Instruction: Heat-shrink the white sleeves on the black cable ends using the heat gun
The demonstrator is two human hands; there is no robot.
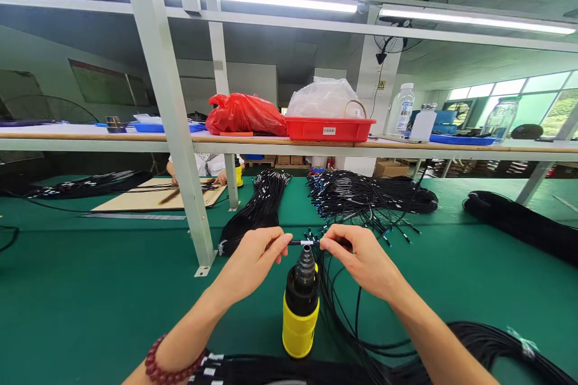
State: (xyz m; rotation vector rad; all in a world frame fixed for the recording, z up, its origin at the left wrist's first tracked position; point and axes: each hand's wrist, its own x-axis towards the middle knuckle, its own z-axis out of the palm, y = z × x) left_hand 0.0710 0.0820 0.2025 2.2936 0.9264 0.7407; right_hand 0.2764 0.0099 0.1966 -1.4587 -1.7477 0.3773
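A black cable with a white sleeve is stretched level between my two hands. My left hand pinches its left end between thumb and fingers. On the other side my right hand pinches the cable, from which black cable runs down. Just under the white sleeve is the narrow metal nozzle of a yellow and black heat gun, which stands upright on the green table.
Bundles of black cables lie behind, at back right, far right and along the front edge. A white post rises left of my hands. A shelf holds a red tray. Across the table, a person's hands show.
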